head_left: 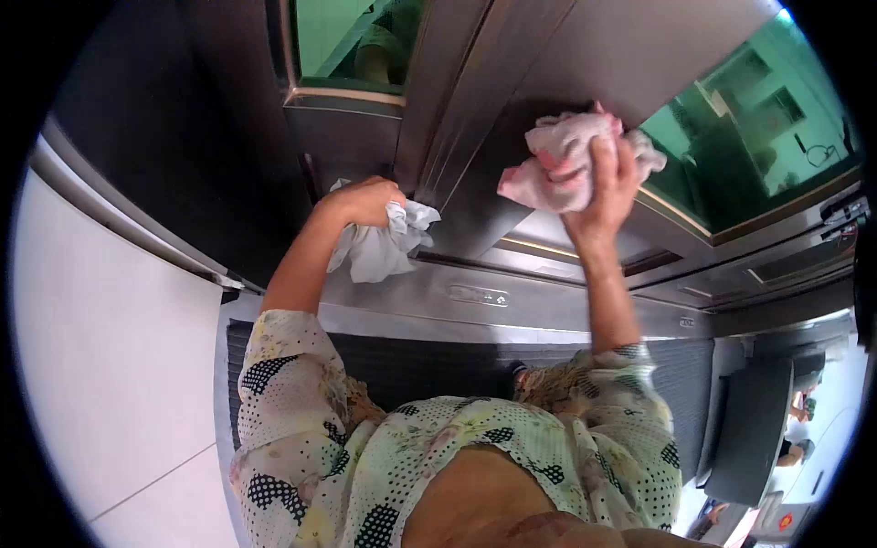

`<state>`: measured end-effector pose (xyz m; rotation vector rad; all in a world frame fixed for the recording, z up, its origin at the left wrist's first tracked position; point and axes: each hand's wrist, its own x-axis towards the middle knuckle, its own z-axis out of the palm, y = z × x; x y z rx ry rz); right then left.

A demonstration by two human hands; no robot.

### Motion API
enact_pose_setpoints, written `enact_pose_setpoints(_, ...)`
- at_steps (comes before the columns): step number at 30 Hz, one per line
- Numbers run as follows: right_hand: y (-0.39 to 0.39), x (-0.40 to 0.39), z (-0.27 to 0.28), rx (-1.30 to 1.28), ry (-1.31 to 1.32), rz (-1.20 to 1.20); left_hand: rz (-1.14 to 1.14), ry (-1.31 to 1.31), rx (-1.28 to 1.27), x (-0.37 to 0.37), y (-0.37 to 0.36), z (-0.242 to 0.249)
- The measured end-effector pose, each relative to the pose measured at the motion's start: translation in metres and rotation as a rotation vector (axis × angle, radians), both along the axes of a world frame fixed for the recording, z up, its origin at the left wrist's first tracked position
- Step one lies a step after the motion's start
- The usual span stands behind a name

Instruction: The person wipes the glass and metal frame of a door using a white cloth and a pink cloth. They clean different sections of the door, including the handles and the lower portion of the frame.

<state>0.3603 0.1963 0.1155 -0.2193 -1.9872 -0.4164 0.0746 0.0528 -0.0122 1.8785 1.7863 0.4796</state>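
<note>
My left hand [370, 203] is closed round a bunched white cloth [376, 256], which hangs below the fist near the bottom of the dark metal door [475, 173]. Further right and higher, my right hand [605, 192] grips a crumpled pink-and-white cloth [559, 155]. That cloth lies against the door panel, beside the left edge of a greenish glass pane [749, 128]. The fingers of my right hand are spread over the cloth, and its thumb side is partly hidden.
A second glass pane [356, 41] with a reflection in it is at the upper left. Below the door runs a metal sill [539, 306], then a dark ribbed mat [420, 365]. White floor tiles [110, 365] are at left; a dark panel [754, 429] stands at right.
</note>
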Motion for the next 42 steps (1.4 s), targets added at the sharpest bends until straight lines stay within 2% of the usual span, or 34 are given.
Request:
enact_pose_setpoints(1, 0.009, -0.004, -0.021, 0.036, 0.022, -0.039, 0.019, -0.024, 0.008, -0.002, -0.002, 0.0)
enact_pose_setpoints(3, 0.019, -0.001, -0.089, -0.096, 0.226, -0.025, 0.062, -0.061, 0.027, -0.007, -0.008, 0.002)
enact_pose_setpoints(5, 0.011, -0.004, -0.14, -0.133, 0.318, -0.086, 0.069, -0.034, 0.04, -0.016, -0.014, 0.006)
enact_pose_setpoints(7, 0.01, -0.004, -0.197, -0.289, 0.204, -0.11, 0.108, -0.026, 0.043, -0.024, -0.02, 0.009)
enact_pose_setpoints(10, 0.004, 0.005, -0.272, -0.36, -0.095, -0.145, 0.166, -0.022, 0.028, -0.03, -0.028, 0.011)
enact_pose_setpoints(13, -0.011, 0.002, -0.305, -0.564, -0.215, -0.137, 0.187, 0.01, 0.039, -0.028, -0.034, 0.02)
enact_pose_setpoints(17, -0.025, -0.004, -0.293, -0.754, -0.156, -0.111, 0.229, -0.023, 0.073, -0.027, -0.042, 0.031)
enact_pose_setpoints(25, -0.025, -0.023, -0.171, -0.645, 0.206, -0.014, 0.216, 0.003, 0.203, -0.032, -0.043, 0.028)
enact_pose_setpoints(27, -0.017, -0.018, -0.185, -0.614, 0.212, 0.006, 0.22, -0.008, 0.21, -0.034, -0.043, 0.027)
enact_pose_setpoints(29, -0.008, -0.01, -0.223, -0.594, 0.222, -0.004, 0.228, -0.01, 0.222, -0.031, -0.042, 0.025)
enact_pose_setpoints(33, -0.002, 0.011, -0.289, -0.758, 0.138, -0.041, 0.218, 0.009, 0.207, -0.032, -0.043, 0.026)
enact_pose_setpoints(36, -0.005, 0.012, -0.291, -0.835, 0.154, -0.1, 0.225, 0.004, 0.194, -0.031, -0.043, 0.031)
enact_pose_setpoints(38, -0.01, 0.007, -0.269, -0.883, 0.161, -0.122, 0.23, -0.004, 0.189, -0.029, -0.044, 0.033)
enact_pose_setpoints(39, -0.011, 0.001, -0.249, -0.822, 0.175, -0.077, 0.219, 0.003, 0.214, -0.031, -0.043, 0.032)
enact_pose_setpoints(42, -0.032, -0.028, -0.165, -0.693, 0.222, 0.037, 0.195, 0.003, 0.235, -0.032, -0.041, 0.027)
